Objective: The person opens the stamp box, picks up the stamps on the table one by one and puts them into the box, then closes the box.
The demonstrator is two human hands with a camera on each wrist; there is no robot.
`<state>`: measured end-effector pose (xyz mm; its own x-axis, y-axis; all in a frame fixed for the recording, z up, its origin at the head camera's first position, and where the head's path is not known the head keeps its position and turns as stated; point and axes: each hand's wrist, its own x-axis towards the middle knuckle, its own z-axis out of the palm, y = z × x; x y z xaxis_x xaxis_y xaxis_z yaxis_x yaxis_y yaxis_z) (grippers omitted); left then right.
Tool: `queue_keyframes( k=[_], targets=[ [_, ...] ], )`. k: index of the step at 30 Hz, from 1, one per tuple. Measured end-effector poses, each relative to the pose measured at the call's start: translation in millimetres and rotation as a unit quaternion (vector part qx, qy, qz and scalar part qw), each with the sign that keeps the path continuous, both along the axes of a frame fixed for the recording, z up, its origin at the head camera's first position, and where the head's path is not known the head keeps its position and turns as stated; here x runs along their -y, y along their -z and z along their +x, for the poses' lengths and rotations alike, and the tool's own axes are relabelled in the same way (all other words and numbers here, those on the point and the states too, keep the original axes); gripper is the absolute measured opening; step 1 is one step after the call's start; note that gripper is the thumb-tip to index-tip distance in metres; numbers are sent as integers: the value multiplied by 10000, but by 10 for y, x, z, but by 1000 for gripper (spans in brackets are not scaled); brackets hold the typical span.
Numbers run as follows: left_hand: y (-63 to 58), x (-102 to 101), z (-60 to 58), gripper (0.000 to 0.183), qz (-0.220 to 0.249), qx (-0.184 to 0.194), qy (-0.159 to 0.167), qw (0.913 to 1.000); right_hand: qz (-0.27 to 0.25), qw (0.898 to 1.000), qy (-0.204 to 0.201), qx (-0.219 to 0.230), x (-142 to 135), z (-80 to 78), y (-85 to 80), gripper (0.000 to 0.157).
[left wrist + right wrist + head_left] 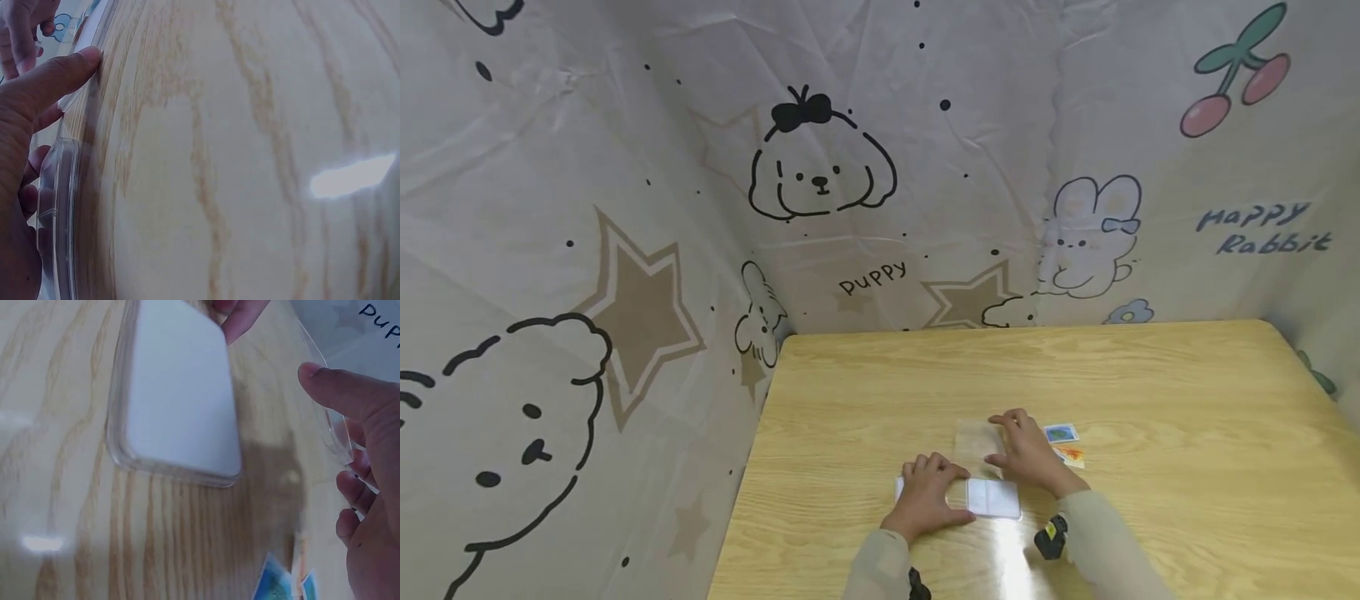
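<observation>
A shallow clear plastic case [992, 498] with a white stack inside lies on the table. My left hand [925, 498] holds its left end, with thumb and forefinger at opposite sides. In the left wrist view, another clear plastic piece [59, 219] lies beneath the palm and curled fingers, mostly hidden. My right hand [1026, 450] pinches the edge of a thin clear plastic lid [976, 442], beyond the case. The right wrist view shows the thumb on one face of this lid [331, 425] and the other fingers behind it.
To the right of my right hand lie small colourful cards, one blue [1062, 433] and one orange [1071, 455]. A wood-grain table [850, 392] carries everything. Printed fabric [880, 167] hangs behind the table and along its left side.
</observation>
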<state>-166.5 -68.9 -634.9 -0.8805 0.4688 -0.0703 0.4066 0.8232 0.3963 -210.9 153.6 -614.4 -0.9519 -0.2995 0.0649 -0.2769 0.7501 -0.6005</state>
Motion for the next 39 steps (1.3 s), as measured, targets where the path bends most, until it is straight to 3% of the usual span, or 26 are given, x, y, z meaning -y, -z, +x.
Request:
queue_keyframes(
  k=[21,27,33,39],
  targets=[
    [10,-33,24,60,-166,100,41,9998,400,9982,91,428,-91,-27,188,62],
    [2,-27,23,60,-83,127,44,9999,536,9980,-1,322,-120,-21,249,66],
    [25,-12,-5,60,-102,69,27,9999,274,9987,74,413,-142,-35,221,72],
    [-8,9,-1,60,-79,133,-4,9999,-86,9988,236,415,-177,-24,205,64]
  ],
)
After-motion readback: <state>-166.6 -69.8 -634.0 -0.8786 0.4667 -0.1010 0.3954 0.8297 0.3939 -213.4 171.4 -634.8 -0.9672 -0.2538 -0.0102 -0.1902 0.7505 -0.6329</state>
